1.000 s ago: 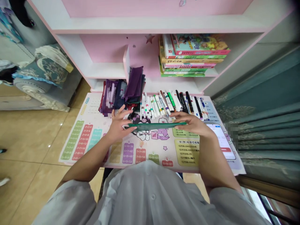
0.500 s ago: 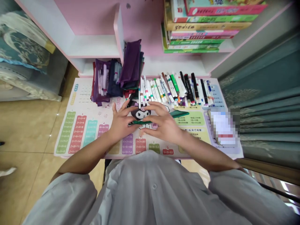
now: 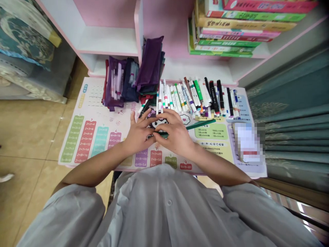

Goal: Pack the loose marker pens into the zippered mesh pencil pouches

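Between my hands, low over the desk mat, is a thin dark green pouch, seen nearly edge-on. Its far end sticks out to the right past my right hand. My left hand pinches the near end with thumb and forefinger, its other fingers spread. From the other side, my right hand closes on the same end, the fingertips of both hands almost meeting. Fingers cover part of the pouch, so I cannot make out the zip. Just beyond my fingers lies a row of markers, mostly white-barrelled with several black ones at the right.
Purple mesh pouch with markers inside lies at the back left, beside a dark blue pouch. More pouches lean in a stack against the shelf divider. Books pile up on the shelf. A blurred-out phone lies at the right.
The view has shifted slightly. My hands have drawn closer together at the pouch's near end, and the pouch looks narrower, turned more edge-on.
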### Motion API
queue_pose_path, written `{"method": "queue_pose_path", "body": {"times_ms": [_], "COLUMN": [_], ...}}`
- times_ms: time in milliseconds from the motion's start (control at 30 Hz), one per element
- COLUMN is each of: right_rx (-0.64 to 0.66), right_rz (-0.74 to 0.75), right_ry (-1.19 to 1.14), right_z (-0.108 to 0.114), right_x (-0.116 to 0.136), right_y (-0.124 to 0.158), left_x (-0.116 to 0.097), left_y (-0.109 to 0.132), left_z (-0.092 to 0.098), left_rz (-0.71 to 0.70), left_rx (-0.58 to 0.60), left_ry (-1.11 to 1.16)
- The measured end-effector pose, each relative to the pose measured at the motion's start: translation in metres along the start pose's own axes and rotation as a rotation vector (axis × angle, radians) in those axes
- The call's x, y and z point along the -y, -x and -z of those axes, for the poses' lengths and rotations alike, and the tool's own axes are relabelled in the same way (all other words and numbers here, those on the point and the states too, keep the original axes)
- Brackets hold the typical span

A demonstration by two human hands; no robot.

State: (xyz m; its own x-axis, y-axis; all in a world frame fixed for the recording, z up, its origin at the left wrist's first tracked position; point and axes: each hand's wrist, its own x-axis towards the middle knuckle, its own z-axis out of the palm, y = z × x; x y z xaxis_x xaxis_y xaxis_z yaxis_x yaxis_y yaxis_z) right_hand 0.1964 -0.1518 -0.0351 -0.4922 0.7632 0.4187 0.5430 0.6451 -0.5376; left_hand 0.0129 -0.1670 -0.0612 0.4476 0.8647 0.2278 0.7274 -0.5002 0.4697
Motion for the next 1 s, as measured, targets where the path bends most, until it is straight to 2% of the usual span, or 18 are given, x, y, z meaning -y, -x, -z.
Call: {"method": "queue_pose_path", "body": {"times_ms": [300,533,733,1000], "right_rx": [-0.030,-0.028,-0.034,-0.036], "right_rz": [-0.078,-0.174,-0.167,-0.166], "right_ry": [-0.009,-0.083,-0.097,-0.064], "right_z": [0.010,0.008,0.009,0.010], "right_x": [-0.007,-0.015,-0.014,-0.012], "right_y": [0.008,0.019,0.022,0.024], "left_x": [0.003,0.001,0.001,0.001], "left_y": [0.000,-0.001,-0.001,-0.004], "left_z": [0.000,-0.002,-0.002,0.004], "left_rz": [-0.055,-0.017,-0.008,-0.048], "left_rx": [0.020,-0.010,-0.121,-0.109], "left_ry": [-0.017,-0.020,-0.012,-0.025]}}
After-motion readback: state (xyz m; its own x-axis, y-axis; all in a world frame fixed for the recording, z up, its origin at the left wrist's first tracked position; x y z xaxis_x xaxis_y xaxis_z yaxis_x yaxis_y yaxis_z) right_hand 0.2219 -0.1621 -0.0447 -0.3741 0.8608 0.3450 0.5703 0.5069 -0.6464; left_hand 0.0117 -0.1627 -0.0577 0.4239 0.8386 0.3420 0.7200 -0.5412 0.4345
